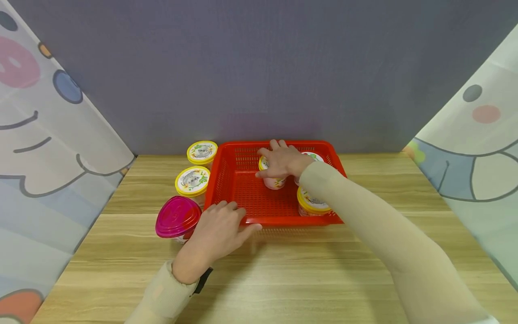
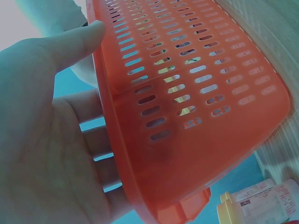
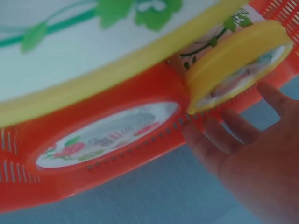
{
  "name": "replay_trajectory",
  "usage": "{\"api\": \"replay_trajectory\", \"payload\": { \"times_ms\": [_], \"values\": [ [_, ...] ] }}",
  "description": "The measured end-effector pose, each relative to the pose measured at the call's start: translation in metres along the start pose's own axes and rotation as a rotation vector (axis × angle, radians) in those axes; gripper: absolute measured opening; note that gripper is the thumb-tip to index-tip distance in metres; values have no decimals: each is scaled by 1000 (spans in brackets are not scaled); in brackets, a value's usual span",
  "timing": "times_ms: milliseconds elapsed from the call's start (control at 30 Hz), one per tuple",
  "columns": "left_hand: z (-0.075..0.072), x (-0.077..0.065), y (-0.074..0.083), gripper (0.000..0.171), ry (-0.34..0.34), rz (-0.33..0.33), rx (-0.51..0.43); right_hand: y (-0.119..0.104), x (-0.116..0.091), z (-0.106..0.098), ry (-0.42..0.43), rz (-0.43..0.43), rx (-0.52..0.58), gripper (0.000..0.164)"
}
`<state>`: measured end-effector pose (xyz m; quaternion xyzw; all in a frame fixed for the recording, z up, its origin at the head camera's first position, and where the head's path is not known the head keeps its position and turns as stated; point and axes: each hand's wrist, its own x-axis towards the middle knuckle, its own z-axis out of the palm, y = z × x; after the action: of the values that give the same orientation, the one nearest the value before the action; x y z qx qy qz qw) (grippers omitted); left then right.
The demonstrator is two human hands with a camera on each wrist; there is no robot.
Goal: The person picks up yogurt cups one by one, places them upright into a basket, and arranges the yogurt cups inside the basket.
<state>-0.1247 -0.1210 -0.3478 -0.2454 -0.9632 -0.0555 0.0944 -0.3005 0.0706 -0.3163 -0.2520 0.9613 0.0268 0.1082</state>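
My left hand grips the near rim of a red plastic basket at its left front corner. In the left wrist view the thumb lies along the outside and the fingers pass behind the rim. My right hand reaches into the basket, spread over a yellow-lidded tub. In the right wrist view its fingers lie beside the yellow lid, not wrapped around it. A red-lidded tub sits next to that one, and another yellow-lidded tub stands in the near right corner.
Outside the basket's left wall stand two yellow-lidded tubs and a tub with a magenta lid. A grey wall rises behind the wooden table. Cartoon-printed cloths hang at both sides.
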Motion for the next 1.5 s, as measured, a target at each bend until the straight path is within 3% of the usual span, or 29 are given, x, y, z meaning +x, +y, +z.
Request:
{"api": "replay_trajectory", "payload": {
  "times_ms": [667,1500],
  "values": [
    [1,0,0,52,7,0,12,7,-45,-27,86,-43,159,69],
    [0,0,-1,53,-7,-8,2,10,-133,-15,230,-97,159,68]
  ]
}}
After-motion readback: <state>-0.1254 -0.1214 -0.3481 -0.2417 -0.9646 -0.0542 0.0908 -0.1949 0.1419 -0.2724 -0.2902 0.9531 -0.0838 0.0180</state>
